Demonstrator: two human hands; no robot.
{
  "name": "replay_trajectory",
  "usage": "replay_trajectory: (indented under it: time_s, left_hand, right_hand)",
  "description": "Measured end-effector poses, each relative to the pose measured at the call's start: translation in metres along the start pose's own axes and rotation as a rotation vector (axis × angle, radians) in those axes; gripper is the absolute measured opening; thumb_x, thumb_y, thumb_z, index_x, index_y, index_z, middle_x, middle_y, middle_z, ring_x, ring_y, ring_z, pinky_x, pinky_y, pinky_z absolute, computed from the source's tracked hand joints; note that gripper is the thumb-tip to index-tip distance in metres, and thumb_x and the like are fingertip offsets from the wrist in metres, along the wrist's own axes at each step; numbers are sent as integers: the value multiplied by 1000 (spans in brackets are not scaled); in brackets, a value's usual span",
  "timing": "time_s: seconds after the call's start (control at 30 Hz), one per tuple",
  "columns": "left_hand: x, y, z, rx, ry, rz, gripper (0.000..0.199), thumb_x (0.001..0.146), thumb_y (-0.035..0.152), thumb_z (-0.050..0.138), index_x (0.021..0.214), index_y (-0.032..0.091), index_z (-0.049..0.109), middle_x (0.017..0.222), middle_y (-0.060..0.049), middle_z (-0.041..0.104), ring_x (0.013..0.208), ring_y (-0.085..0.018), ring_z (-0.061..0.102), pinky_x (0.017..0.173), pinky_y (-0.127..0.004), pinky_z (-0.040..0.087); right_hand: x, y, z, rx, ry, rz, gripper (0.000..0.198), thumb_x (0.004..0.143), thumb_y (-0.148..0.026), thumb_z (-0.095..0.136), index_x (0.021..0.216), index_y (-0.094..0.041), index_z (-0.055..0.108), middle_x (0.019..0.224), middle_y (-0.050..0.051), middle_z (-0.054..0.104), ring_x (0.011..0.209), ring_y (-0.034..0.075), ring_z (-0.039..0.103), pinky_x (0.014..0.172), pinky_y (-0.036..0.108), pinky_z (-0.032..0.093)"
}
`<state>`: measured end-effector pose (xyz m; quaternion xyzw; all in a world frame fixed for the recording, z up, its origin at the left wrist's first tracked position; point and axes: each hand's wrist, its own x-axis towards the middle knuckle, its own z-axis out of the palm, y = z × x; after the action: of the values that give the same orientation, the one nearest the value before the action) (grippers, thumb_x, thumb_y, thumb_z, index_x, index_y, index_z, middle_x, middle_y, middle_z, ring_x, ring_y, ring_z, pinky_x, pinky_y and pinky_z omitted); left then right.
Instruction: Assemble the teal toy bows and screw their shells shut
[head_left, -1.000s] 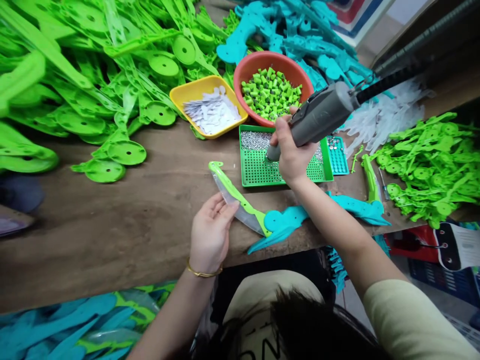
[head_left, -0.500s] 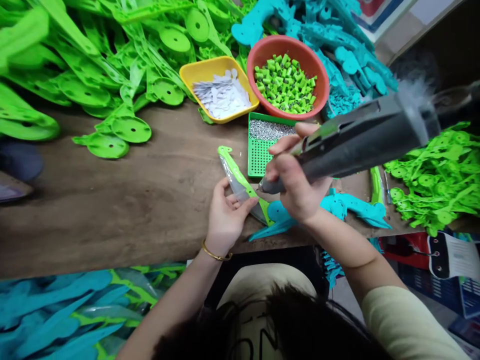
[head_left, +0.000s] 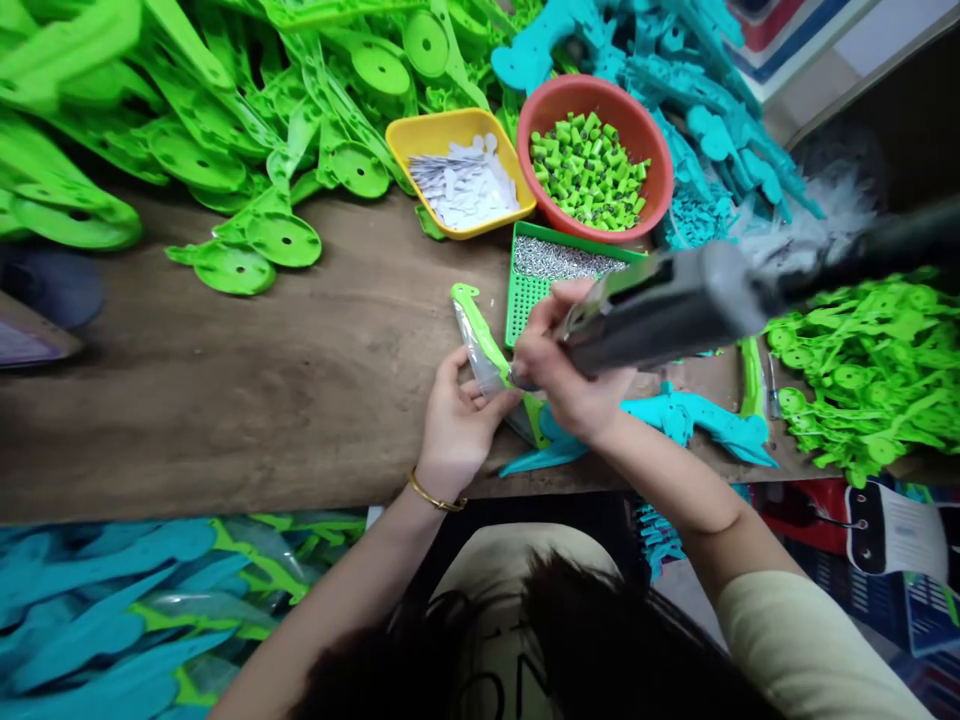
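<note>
My left hand [head_left: 463, 418] is closed on a curved part [head_left: 480, 335] of lime green plastic with a clear plastic blade-like piece along it. My right hand [head_left: 568, 375] is wrapped round a dark grey power screwdriver [head_left: 660, 315], its body slanting up to the right. The driver's nose meets the green strip just above my left thumb; the bit's tip is hidden. Partly under my right hand lies a turquoise plastic part [head_left: 694, 415] on the wooden table [head_left: 262, 400]. A green tray [head_left: 525, 300] of small metal screws sits just beyond my right hand.
Behind stand a yellow dish [head_left: 409, 130] of white slips and a red bowl [head_left: 660, 180] of small green cylinders. Lime green parts [head_left: 217, 130] heap up at the left, turquoise parts [head_left: 720, 120] at the back right, and more green pieces [head_left: 862, 370] at the right.
The screwdriver's nose has come down against the green strip, and its body has swung lower and nearer to me. My left hand keeps its hold. The whole view has shifted slightly.
</note>
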<state>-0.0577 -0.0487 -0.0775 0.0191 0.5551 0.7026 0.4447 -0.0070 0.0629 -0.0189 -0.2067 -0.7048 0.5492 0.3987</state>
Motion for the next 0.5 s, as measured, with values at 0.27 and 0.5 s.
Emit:
replay_trajectory:
  time_s: [0.27, 0.5]
  left_hand:
    - [-19, 8, -2, -112, -31, 0, 62, 63, 30, 84, 118, 23, 55, 107, -4, 72, 100, -16, 68, 90, -28, 54]
    - [-22, 2, 4, -71, -62, -107, 87, 59, 33, 87, 130, 25, 37, 82, -1, 74, 87, -22, 72, 80, -34, 58]
  right_hand:
    - [69, 24, -29, -64, 413, -23, 32, 87, -47, 57, 111, -27, 52, 89, -1, 58, 56, 10, 56, 67, 33, 56]
    - [59, 53, -31, -146, 333, 25, 26, 90, -47, 55, 102, -24, 57, 84, 2, 59, 66, 16, 63, 77, 41, 59]
